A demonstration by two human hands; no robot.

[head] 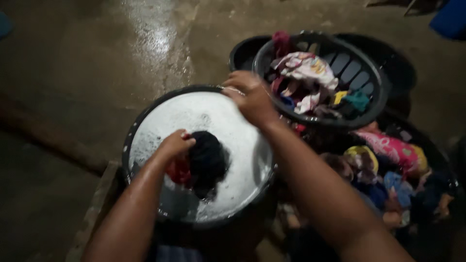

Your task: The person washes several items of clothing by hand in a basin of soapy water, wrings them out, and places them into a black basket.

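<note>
A round black basin [141, 119] full of soapy white water sits in front of me. My left hand [175, 144] is closed on a dark, wet garment with a red part [206, 160], holding it at the foam's surface. My right hand [252, 96] hovers over the basin's far rim, blurred, fingers curled; I cannot see anything in it. It lies between the basin and a black laundry basket [376, 97].
The black basket holds several colourful clothes [306, 73]. A second dark tub [437, 155] at the right holds more clothes, pink and yellow among them [393, 150]. The concrete floor [145, 39] is wet and shiny. A blue object [451, 19] stands at the top right.
</note>
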